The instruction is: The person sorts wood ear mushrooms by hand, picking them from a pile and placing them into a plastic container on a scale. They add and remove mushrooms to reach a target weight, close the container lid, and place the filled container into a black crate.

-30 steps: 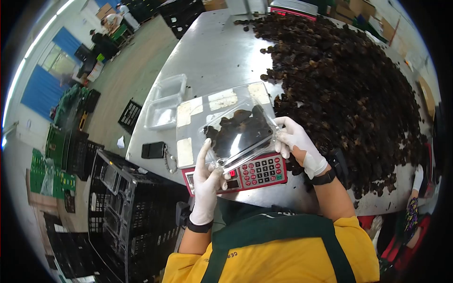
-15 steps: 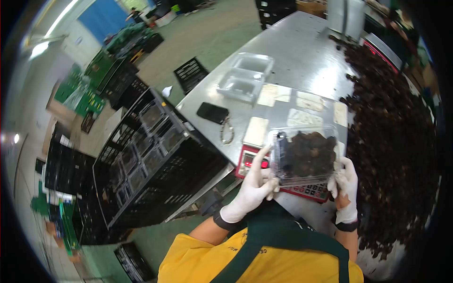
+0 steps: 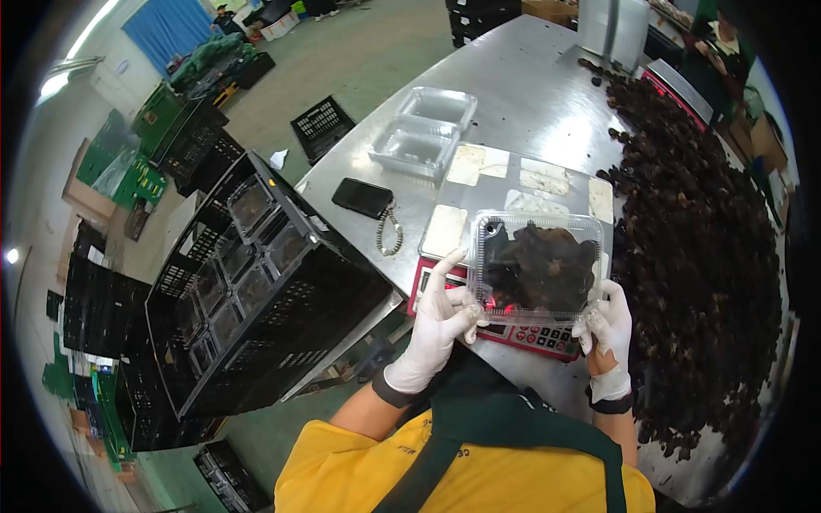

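Observation:
Both gloved hands hold a closed clear plastic clamshell box (image 3: 481,275) packed with dark brown, mushroom-like pieces. My left hand (image 3: 434,329) grips its near left corner, with the thumb and fingers at the edge. At the near right corner, my right hand (image 3: 609,329) pinches the other side. The box is raised over a red digital scale (image 3: 539,340) and tilted so its top faces me. Pale rectangular patches cover parts of the scale's metal platform (image 3: 492,190). The box hides part of the scale's display and platform.
A large pile of dark brown pieces (image 3: 697,256) spreads over the metal table (image 3: 522,81) on the right. Clear trays (image 3: 415,147), a phone (image 3: 363,197) and a beaded strap (image 3: 391,235) lie leftward. A black crate (image 3: 295,321) holds several filled boxes. Another person (image 3: 718,51) stands far right.
The clamshell box has tilted up more toward me, its top now facing the camera more squarely. Both hands keep hold of it. The whole view has shifted slightly.

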`<control>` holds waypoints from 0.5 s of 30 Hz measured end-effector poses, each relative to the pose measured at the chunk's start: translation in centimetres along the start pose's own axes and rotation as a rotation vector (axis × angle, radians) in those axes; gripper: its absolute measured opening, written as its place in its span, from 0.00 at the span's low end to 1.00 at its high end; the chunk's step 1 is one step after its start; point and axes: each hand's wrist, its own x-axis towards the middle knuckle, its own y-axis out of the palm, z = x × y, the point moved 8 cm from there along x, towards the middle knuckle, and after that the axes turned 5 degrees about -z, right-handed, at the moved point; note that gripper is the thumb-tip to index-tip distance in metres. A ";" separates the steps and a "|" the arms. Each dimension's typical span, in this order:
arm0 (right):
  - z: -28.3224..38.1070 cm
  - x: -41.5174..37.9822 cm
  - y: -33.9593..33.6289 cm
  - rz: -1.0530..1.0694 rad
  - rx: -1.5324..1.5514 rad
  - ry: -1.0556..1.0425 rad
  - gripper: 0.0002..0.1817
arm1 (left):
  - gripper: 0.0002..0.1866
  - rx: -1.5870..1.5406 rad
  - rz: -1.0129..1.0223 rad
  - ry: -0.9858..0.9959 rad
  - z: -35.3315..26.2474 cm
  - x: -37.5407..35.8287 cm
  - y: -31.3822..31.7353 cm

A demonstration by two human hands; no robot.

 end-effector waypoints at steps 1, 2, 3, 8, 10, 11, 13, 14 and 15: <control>0.0 0.1 -0.3 -0.014 -0.003 0.002 0.21 | 0.43 -0.003 0.008 -0.012 0.1 -0.1 0.3; -0.1 0.2 -0.4 -0.002 0.001 0.013 0.21 | 0.42 0.030 -0.008 -0.013 0.1 -0.1 0.5; -0.1 0.3 -0.6 0.004 0.004 0.024 0.20 | 0.41 0.062 -0.020 -0.017 0.2 -0.1 0.7; 0.3 -0.3 -0.1 -0.020 -0.099 0.033 0.20 | 0.41 0.203 -0.041 0.007 0.4 0.5 0.7; 0.1 -0.5 0.0 -0.019 -0.083 0.035 0.21 | 0.39 0.190 -0.063 0.016 0.2 0.8 0.7; -0.1 -0.5 -0.2 -0.027 -0.081 0.036 0.21 | 0.39 0.128 -0.088 0.043 0.3 0.9 0.7; -0.4 -0.4 -0.1 0.016 -0.002 0.026 0.23 | 0.39 0.089 -0.086 0.060 0.5 0.8 0.9; -0.5 -0.3 -0.2 0.011 0.001 0.024 0.23 | 0.38 0.047 -0.086 0.081 0.5 0.9 0.9; -0.6 -0.2 -0.3 0.015 0.011 0.018 0.24 | 0.36 0.040 -0.081 0.085 0.6 0.8 0.9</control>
